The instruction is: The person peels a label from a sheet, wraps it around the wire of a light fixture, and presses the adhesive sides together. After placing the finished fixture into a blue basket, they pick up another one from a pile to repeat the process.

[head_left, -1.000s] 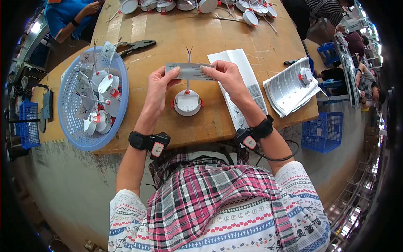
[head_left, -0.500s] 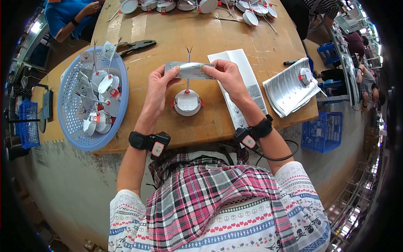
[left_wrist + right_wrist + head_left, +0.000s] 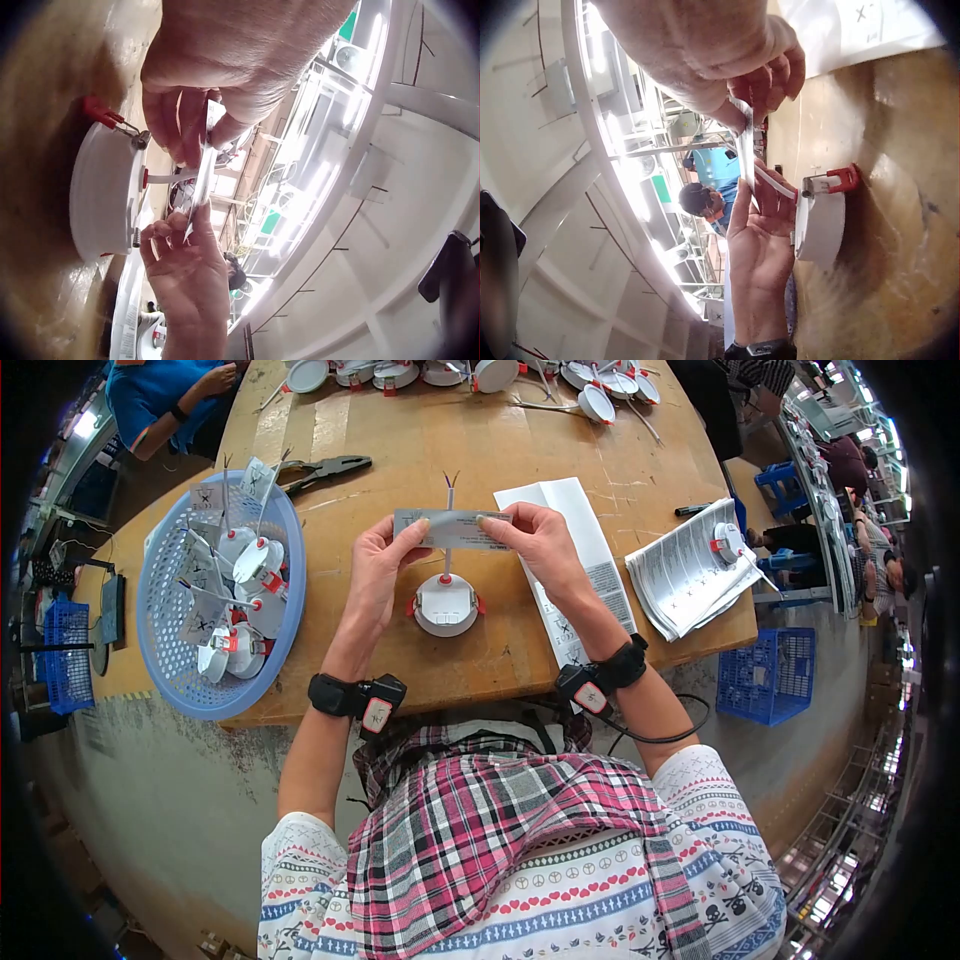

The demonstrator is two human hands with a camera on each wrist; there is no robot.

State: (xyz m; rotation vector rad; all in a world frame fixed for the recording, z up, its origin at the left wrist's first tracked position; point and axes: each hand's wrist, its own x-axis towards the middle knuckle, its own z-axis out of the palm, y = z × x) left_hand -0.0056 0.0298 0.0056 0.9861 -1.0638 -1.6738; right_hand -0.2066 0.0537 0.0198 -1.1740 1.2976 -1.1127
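A silver printed label strip [image 3: 452, 532] is stretched level between both hands. My left hand [image 3: 382, 565] pinches its left end between thumb and fingers, and my right hand [image 3: 552, 558] pinches the right end the same way. Just behind the strip rises the white cable [image 3: 450, 497] of a round white downlight [image 3: 445, 610], its bare wire ends showing above. The downlight lies back up on the table, with a red-tipped spring clip [image 3: 844, 178] at its side. Edge-on in the left wrist view, the label [image 3: 202, 180] runs beside the cable.
A blue perforated basket [image 3: 165, 660] of labelled downlights stands left, with pliers [image 3: 330, 470] behind it. To the right lie a white label sheet [image 3: 545, 510] and a stack of printed sheets [image 3: 670, 585] bearing one downlight [image 3: 730, 538]. More downlights [image 3: 395, 374] crowd the table's far edge.
Both hands keep their grip and place. Only the shine on the label shifts, brightest half a second ago and duller now.
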